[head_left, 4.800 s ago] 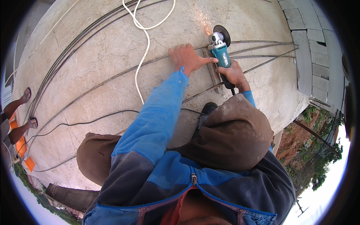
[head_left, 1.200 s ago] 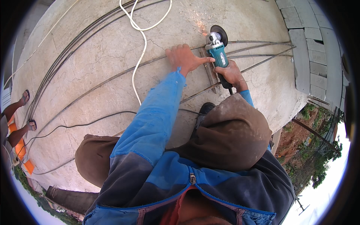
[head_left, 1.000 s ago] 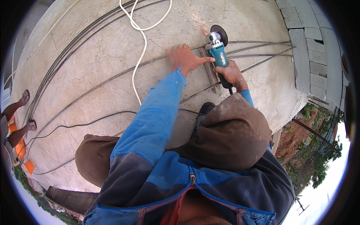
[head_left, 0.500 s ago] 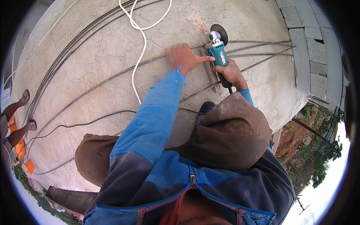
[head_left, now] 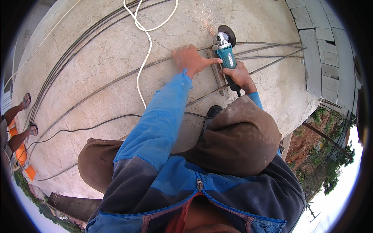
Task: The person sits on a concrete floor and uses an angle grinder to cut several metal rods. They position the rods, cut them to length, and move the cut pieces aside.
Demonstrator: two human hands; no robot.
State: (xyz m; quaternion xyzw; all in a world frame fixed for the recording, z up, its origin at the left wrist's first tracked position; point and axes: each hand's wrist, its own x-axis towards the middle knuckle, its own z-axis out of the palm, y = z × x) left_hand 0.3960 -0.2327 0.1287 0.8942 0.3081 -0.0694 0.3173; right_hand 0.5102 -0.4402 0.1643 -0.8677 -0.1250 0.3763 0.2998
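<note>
Head view | right hand [head_left: 239, 75] grips grinder [head_left: 225, 54], handle hidden | left hand [head_left: 190, 59] flat on rod [head_left: 116, 81]

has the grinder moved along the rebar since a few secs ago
No, barely. The teal angle grinder sits at the same spot on the steel bars, its disc beside the same wooden block, right hand gripping it.

bare concrete [head_left: 97, 66] left of the hands, white cable [head_left: 144, 42] and steel rods [head_left: 268, 50] crossing it

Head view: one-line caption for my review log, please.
Crouched on a concrete slab, right hand grips a teal angle grinder cutting steel rods; left hand presses a rod beside it.
</note>
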